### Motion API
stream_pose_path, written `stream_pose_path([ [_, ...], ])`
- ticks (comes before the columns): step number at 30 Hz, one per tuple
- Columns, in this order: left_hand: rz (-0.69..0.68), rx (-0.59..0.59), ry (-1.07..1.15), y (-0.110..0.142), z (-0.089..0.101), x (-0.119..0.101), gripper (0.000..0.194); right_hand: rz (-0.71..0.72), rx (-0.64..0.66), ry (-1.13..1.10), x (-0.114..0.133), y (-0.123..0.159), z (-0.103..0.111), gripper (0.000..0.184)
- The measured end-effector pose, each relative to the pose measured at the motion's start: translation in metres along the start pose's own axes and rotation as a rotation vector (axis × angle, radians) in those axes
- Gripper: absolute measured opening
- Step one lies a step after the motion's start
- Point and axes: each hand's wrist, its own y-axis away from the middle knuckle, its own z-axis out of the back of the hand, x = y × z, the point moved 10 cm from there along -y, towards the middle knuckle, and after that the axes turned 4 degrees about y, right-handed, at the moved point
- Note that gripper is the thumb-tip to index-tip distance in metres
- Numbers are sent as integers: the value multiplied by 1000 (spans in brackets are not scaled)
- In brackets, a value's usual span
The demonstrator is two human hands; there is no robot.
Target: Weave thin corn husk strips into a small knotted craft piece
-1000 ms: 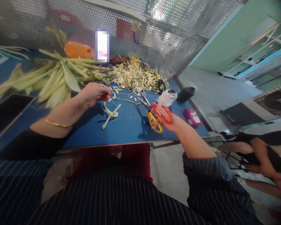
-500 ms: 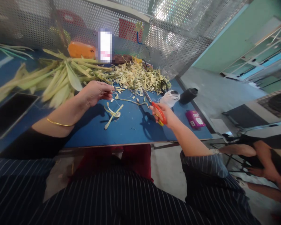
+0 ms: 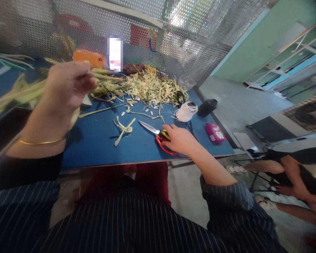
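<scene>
Lowered scissors, silver-bladed, apparently closed

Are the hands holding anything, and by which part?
The right hand is on the handles of the scissors; whether it grips them is unclear. What the left hand holds, if anything, cannot be told.

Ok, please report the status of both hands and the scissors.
Left hand above table, pinched; contents unclear. Right hand over scissors, which lie closed. Pale leaf strips beside the tips.
</scene>
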Motion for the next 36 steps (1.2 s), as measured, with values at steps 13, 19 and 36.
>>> stream_pose_path([
  [13,126,4,-39,5,-1,19,3,159,-39,162,6,-105,-4,31],
  [19,136,55,-47,4,-4,24,3,139,-199,-56,0,-167,25,24],
  [36,152,18,7,1,5,25,9,466,-194,-416,106,-191,21,22],
])
